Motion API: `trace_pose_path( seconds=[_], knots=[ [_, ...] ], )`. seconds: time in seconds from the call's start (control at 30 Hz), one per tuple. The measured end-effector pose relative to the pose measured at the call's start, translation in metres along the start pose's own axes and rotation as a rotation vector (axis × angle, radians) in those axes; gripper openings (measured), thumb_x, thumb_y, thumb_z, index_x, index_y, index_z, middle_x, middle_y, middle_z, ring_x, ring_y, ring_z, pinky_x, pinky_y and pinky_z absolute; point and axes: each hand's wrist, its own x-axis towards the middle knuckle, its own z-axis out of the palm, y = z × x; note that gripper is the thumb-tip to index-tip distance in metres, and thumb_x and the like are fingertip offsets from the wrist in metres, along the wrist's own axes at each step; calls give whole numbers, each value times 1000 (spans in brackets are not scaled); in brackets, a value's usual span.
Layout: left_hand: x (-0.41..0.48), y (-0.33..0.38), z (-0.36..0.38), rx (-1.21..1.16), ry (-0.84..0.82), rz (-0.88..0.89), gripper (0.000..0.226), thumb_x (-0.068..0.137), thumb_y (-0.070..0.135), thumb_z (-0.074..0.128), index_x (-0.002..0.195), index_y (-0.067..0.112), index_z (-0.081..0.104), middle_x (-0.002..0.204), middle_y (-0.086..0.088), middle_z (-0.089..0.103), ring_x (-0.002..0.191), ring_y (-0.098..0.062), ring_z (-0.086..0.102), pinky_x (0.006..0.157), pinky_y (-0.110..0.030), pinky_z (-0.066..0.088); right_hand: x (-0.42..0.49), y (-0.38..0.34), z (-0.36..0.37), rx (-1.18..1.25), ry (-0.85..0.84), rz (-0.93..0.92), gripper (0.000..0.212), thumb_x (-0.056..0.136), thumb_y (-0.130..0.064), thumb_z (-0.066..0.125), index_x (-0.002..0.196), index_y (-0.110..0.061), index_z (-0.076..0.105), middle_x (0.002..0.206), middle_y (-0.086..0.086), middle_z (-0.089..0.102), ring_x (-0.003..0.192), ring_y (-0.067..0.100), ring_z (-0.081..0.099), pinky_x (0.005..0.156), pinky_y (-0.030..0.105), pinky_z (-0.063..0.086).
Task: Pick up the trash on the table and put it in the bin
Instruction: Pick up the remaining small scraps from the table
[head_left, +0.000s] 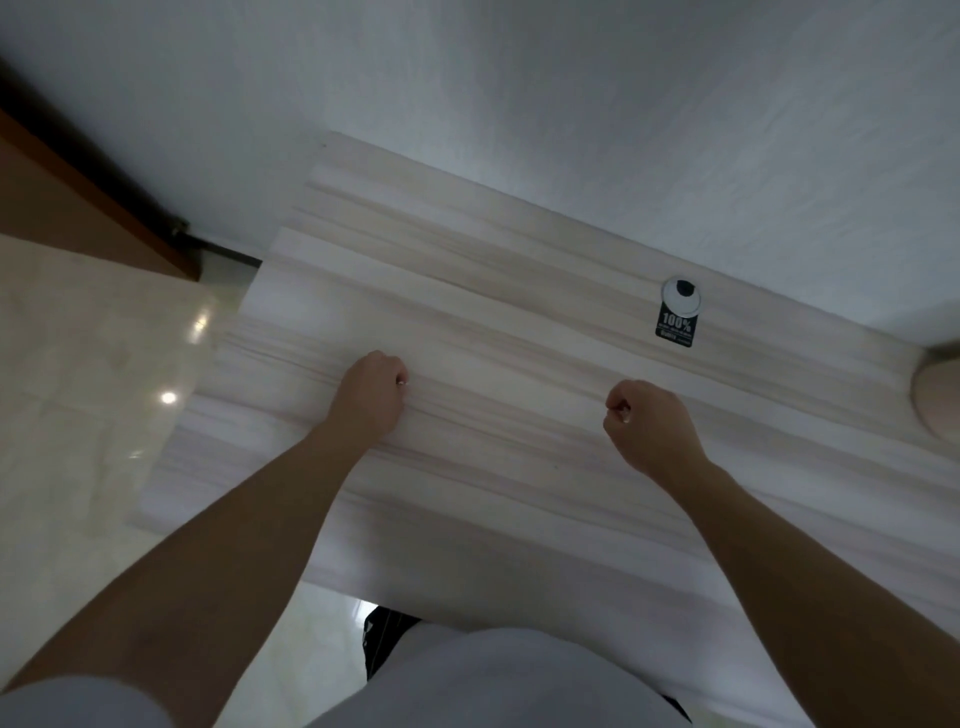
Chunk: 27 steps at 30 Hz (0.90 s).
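The surface (467, 332) is bare between the cable grommet (682, 296) and its left edge, giving open passage there. The grommet, with a black label (675, 328) touching its near side, sits close to the wall (571, 104), which bounds travel beyond it. Right of the grommet, a rounded beige object (935, 395) occupies the surface edge.

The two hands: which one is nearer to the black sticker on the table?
The right hand. The black "100%" sticker lies beyond it on the table, while the left hand rests further toward the table's left end.
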Motion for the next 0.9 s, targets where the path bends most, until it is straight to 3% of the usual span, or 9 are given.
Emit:
trace_pose_path(
  seconds=[0.2, 0.5, 0.67, 0.9],
  knots=[
    [0, 6, -1, 28, -35, -54, 10, 78, 3, 61, 83, 6, 70, 90, -21, 67, 90, -39, 62, 81, -41, 49, -8, 4, 3, 2, 2, 17, 9, 83, -8, 58, 87, -11, 65, 83, 4, 63, 74, 21, 54, 68, 28, 39],
    [-11, 15, -33, -37, 149, -117, 11, 78, 2, 62, 84, 6, 70, 87, -14, 69, 85, -31, 63, 75, -31, 48, -21, 15, -4, 28, 25, -12, 9, 84, -8, 56, 86, -11, 65, 82, 4, 64, 75, 21, 56, 68, 30, 44],
    [-23, 49, -47, -42, 172, -115, 16, 79, -2, 59, 86, 7, 69, 83, -8, 64, 75, -17, 53, 70, -25, 41, -32, 28, -10, 70, 50, -19, 8, 83, -9, 57, 84, -12, 64, 81, 3, 62, 74, 20, 54, 66, 29, 40],
    [-51, 121, -27, -23, 191, -69, 19, 76, -5, 56, 82, 9, 68, 80, -1, 58, 76, -17, 54, 69, -25, 40, -62, 77, -28, 129, 107, -13, 6, 82, -11, 57, 83, -14, 62, 82, 3, 62, 75, 21, 55, 66, 30, 44]
  ],
)
